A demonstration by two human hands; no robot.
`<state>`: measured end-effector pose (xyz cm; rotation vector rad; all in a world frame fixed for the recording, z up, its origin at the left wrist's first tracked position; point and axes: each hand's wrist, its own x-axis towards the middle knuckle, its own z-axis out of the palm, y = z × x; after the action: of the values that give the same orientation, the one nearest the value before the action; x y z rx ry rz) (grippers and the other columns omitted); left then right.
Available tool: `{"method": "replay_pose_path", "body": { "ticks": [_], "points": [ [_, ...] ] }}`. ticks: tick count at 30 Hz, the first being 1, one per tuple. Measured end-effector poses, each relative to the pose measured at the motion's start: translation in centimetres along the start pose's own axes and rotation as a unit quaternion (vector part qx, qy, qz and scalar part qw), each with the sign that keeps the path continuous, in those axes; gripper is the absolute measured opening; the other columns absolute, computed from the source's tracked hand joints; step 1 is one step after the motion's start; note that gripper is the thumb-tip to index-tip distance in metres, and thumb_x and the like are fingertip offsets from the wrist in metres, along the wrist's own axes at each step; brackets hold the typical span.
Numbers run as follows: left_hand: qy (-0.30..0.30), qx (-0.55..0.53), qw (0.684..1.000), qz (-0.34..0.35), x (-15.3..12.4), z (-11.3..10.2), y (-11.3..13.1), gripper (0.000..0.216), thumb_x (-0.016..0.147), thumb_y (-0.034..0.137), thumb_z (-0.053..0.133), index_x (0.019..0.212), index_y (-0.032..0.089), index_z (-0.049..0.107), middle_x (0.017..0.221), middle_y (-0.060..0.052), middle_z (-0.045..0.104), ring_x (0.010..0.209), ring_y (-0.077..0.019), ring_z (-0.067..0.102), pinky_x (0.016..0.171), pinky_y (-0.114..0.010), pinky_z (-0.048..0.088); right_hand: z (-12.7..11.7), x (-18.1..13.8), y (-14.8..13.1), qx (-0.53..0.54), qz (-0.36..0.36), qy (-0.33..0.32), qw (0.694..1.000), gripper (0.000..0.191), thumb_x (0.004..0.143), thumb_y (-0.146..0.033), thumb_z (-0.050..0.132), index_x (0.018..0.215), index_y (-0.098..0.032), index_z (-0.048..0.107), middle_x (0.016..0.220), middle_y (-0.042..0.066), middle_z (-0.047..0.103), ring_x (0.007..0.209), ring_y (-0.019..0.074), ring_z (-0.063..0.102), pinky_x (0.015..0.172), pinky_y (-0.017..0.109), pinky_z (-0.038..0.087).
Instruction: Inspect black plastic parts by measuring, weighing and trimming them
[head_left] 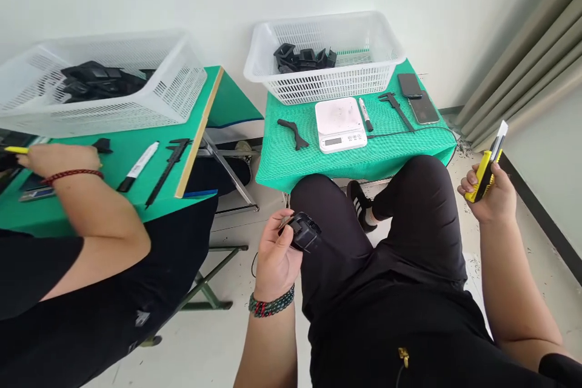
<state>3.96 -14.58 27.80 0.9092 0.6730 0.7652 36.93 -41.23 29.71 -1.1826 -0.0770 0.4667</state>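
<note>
Over my left thigh, my left hand (278, 254) grips a black plastic part (305, 231) between thumb and fingers; its exact kind I cannot make out. Out to the right, my right hand (493, 197) is closed round a yellow and black utility knife (484, 174), its blade extended and pointing up. The two hands are well apart. Ahead on the green-covered table (291, 160) lie a curved black piece (293, 133), a white digital scale (340, 123), a marker (365, 114) and a black caliper (396, 111).
A white basket (327, 80) with several black parts stands at the table's back, phones (424, 108) at its right. On the left, a co-worker's hand (63, 160) holds something yellow beside another basket (177, 88), a marker (139, 166) and a caliper (167, 171). A curtain (527, 42) hangs at right.
</note>
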Motion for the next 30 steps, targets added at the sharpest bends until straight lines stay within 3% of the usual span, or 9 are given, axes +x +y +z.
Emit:
{"method": "replay_pose_path", "body": {
  "ticks": [9,14,22,30],
  "points": [
    [-0.022,0.006,0.998,0.059,-0.1,1.1,0.5,0.06,0.071,0.034,0.09,0.126,0.034,0.066,0.093,-0.002,0.071,0.081,-0.0175,0.069,0.083,-0.035,0.061,0.3,1.0,2.6,0.011,0.017,-0.007,1.0,0.043,0.076,-0.063,0.073,0.081,-0.022,0.063,0.06,-0.003,0.047,0.048,0.0126,0.045,0.046,0.029,0.044],
    [-0.01,0.005,0.998,0.057,-0.4,1.2,0.1,0.062,0.07,0.025,0.091,0.126,0.038,0.065,0.102,-0.001,0.072,0.088,-0.0171,0.07,0.086,-0.035,0.06,1.9,1.4,5.3,0.007,0.024,-0.032,0.999,0.043,0.073,-0.061,0.079,0.081,-0.022,0.061,0.059,-0.006,0.047,0.046,0.0097,0.044,0.045,0.026,0.04],
    [-0.003,0.019,0.998,0.053,-0.6,1.9,-0.5,0.057,0.074,0.027,0.089,0.125,0.035,0.065,0.102,-0.002,0.07,0.087,-0.0169,0.069,0.083,-0.035,0.06,2.9,0.5,6.5,0.019,-0.012,-0.011,1.0,0.043,0.069,-0.037,0.089,0.071,-0.022,0.048,0.058,-0.008,0.047,0.048,0.0081,0.045,0.05,0.024,0.041],
    [0.017,0.023,0.996,0.084,0.5,2.7,-1.3,0.045,0.073,0.033,0.09,0.113,0.028,0.07,0.101,-0.002,0.068,0.084,-0.0149,0.067,0.077,-0.028,0.059,2.4,0.1,6.7,0.078,0.04,-0.049,0.995,0.033,0.073,-0.051,0.076,0.074,-0.021,0.063,0.057,-0.004,0.048,0.049,0.01,0.044,0.051,0.025,0.041]
  ]
}}
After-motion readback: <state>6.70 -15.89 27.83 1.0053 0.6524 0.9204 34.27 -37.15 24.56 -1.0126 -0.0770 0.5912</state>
